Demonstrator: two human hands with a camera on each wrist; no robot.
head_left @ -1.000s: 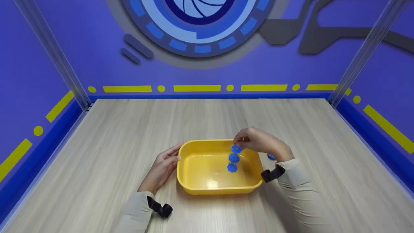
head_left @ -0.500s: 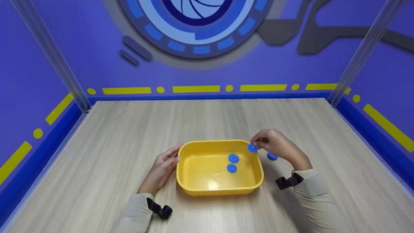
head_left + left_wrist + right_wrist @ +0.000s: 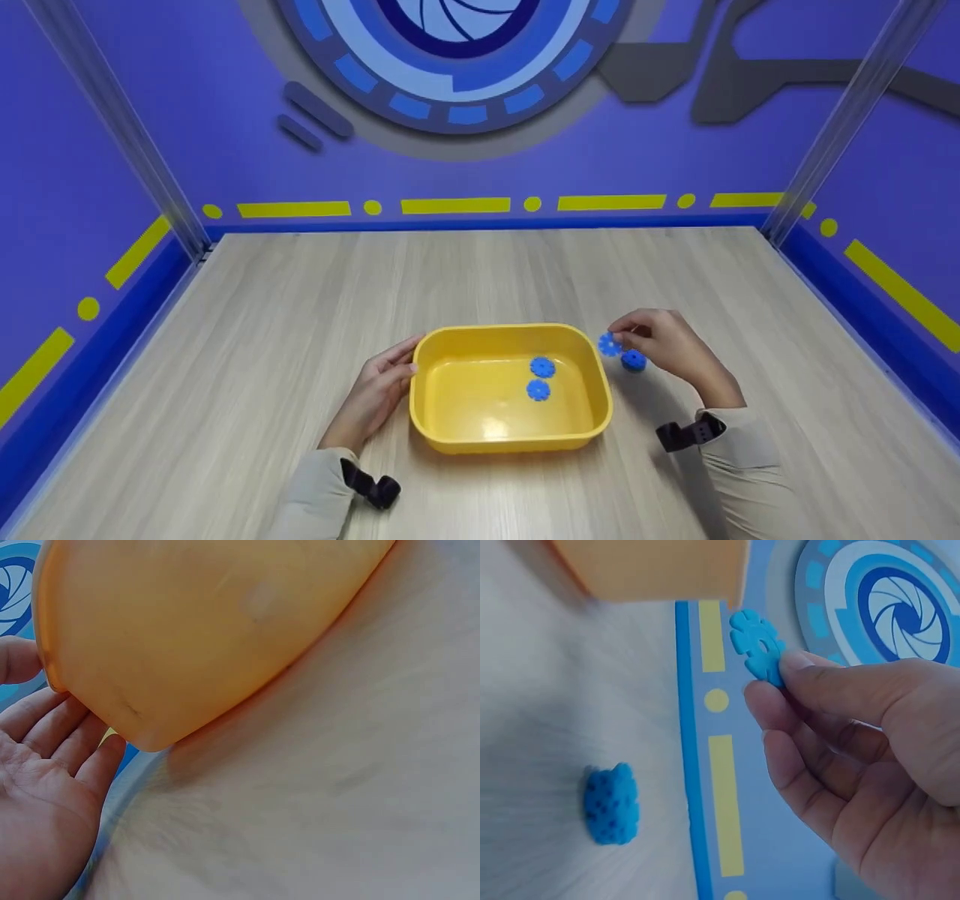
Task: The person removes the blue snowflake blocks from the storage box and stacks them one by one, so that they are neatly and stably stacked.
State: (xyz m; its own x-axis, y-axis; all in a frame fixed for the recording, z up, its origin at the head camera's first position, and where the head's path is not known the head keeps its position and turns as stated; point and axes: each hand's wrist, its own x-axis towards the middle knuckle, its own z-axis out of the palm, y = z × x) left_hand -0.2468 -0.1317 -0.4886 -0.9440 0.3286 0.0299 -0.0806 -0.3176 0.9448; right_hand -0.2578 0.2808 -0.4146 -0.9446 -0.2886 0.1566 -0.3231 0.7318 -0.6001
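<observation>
A yellow plastic tub [image 3: 510,444] sits on the table, with two blue notched snowflake discs lying flat on its floor: one behind [image 3: 542,367], one in front [image 3: 538,390]. My left hand [image 3: 379,390] holds the tub's left side, thumb at the rim and fingers along the outer wall. Just beyond the right rim, my right hand [image 3: 667,346] pinches another snowflake disc [image 3: 756,645] between thumb and forefinger, raised above the table. Below that hand a short blue stack of such discs [image 3: 611,806] rests on the table; it is partly covered in the head view.
The wood-grain table [image 3: 300,300] ends at a blue-purple back wall [image 3: 480,176] with yellow marks. Side walls with metal posts [image 3: 847,124] stand left and right. A black strap camera [image 3: 371,484] is on each wrist.
My right hand has moved right from above the tub's interior to outside its right rim, carrying the pinched disc. Two discs stay in the tub. The left hand keeps its place.
</observation>
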